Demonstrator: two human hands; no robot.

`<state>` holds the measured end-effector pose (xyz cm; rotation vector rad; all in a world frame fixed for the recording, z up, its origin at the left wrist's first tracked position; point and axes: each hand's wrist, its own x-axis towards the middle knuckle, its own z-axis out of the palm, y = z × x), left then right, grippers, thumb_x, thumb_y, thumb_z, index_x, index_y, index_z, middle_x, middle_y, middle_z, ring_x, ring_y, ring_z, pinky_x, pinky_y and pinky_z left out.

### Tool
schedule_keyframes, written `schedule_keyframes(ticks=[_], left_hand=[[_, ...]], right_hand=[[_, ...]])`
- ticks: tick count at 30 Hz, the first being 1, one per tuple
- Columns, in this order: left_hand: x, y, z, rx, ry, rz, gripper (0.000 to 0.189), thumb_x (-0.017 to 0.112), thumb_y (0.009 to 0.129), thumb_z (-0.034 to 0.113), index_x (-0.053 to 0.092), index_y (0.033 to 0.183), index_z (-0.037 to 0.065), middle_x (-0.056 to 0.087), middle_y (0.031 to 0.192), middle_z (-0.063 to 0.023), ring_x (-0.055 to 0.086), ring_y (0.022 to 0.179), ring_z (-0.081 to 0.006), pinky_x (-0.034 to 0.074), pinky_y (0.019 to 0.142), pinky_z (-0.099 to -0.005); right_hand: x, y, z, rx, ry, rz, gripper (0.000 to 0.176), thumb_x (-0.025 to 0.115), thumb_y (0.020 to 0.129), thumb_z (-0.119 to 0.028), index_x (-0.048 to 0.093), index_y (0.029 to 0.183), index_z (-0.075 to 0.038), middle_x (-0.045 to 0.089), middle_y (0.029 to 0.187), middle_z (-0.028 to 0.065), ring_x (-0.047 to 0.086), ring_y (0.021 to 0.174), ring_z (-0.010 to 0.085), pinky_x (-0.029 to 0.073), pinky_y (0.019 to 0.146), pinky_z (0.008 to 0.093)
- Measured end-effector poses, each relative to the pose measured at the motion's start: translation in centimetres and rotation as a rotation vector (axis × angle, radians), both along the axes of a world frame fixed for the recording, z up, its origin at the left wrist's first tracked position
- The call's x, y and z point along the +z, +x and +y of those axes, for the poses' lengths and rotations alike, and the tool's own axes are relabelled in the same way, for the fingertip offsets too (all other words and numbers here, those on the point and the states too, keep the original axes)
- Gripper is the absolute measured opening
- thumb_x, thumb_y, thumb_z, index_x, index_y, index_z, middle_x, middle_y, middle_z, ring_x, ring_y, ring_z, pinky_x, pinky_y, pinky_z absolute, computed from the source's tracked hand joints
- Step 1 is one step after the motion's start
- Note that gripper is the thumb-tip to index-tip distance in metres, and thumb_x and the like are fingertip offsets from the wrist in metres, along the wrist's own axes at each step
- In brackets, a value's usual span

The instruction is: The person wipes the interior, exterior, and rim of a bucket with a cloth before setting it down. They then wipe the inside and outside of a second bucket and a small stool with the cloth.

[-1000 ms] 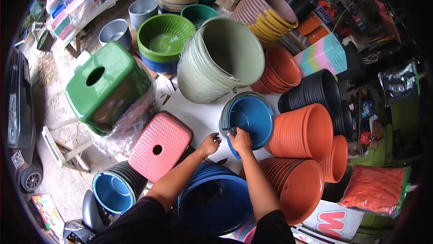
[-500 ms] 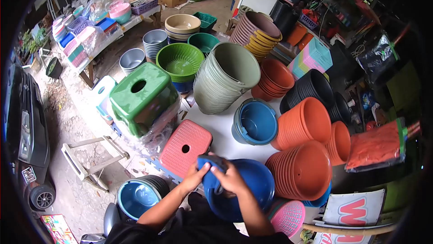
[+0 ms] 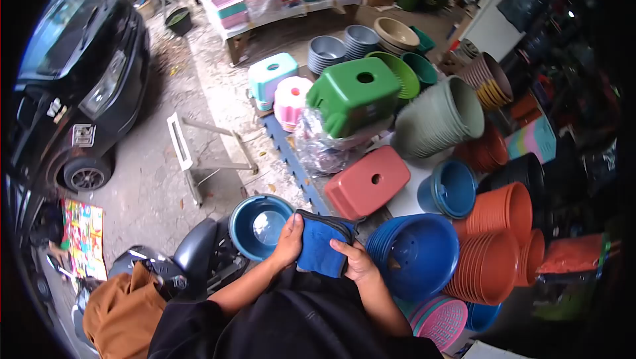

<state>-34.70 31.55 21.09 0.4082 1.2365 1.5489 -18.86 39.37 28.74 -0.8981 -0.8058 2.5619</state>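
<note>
A blue cloth point(image 3: 322, 247) with a dark edge is stretched between my two hands in front of my body. My left hand point(image 3: 289, 238) grips its left side, thumb on top. On the right side, my right hand point(image 3: 356, 259) pinches the cloth, its thumb over the edge. The fingers beneath the cloth are hidden. Just right of my right hand stands a tilted stack of blue pots point(image 3: 424, 256). A blue bucket point(image 3: 260, 226) is beyond my left hand.
Ahead lies a red stool point(image 3: 368, 183), with a green stool point(image 3: 354, 94) behind it. Orange pots point(image 3: 487, 266) stand in stacks at right. A white folding frame point(image 3: 209, 150), a motorbike point(image 3: 192, 259) and a black car point(image 3: 83, 87) are at left.
The view has swung left, bringing the motorbike and more of the car into sight. The cloth, bunched over the blue pots before, is now spread flatter and held left of them.
</note>
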Motion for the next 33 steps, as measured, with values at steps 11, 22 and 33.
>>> schedule_keyframes(ticks=[11, 22, 33], left_hand=[[-17.1, -3.2, -17.9, 0.276, -0.604, 0.377, 0.032, 0.066, 0.091, 0.016, 0.053, 0.117, 0.003, 0.063, 0.093, -0.0089, 0.060, 0.081, -0.0160, 0.050, 0.075, -0.0312], [-25.2, -4.4, -19.5, 0.406, -0.844, -0.041, 0.053, 0.068, 0.088, 0.011, 0.042, 0.134, 0.001, 0.065, 0.096, -0.0091, 0.061, 0.086, -0.0163, 0.050, 0.078, -0.0317], [-24.0, -1.6, -12.8, 0.758, -1.016, -0.527, 0.056, 0.069, 0.089, 0.010, 0.029, 0.128, 0.010, 0.063, 0.100, -0.0144, 0.065, 0.079, -0.0228, 0.054, 0.066, -0.0390]], right_hand=[[-18.3, -3.7, -5.4, 0.271, 0.191, -0.544, 0.034, 0.059, 0.090, -0.010, 0.059, 0.121, 0.003, 0.067, 0.113, 0.0137, 0.063, 0.104, 0.0234, 0.048, 0.095, 0.0359], [-23.8, -16.7, 1.8, 0.815, 0.993, -0.854, 0.060, 0.057, 0.089, -0.018, 0.038, 0.145, -0.004, 0.039, 0.147, 0.0221, 0.042, 0.133, 0.0348, 0.033, 0.109, 0.0401], [-27.7, -24.6, 5.2, 1.156, 1.293, -0.739, 0.075, 0.057, 0.081, -0.017, 0.030, 0.150, -0.014, 0.036, 0.146, 0.0123, 0.034, 0.137, 0.0318, 0.028, 0.109, 0.0503]])
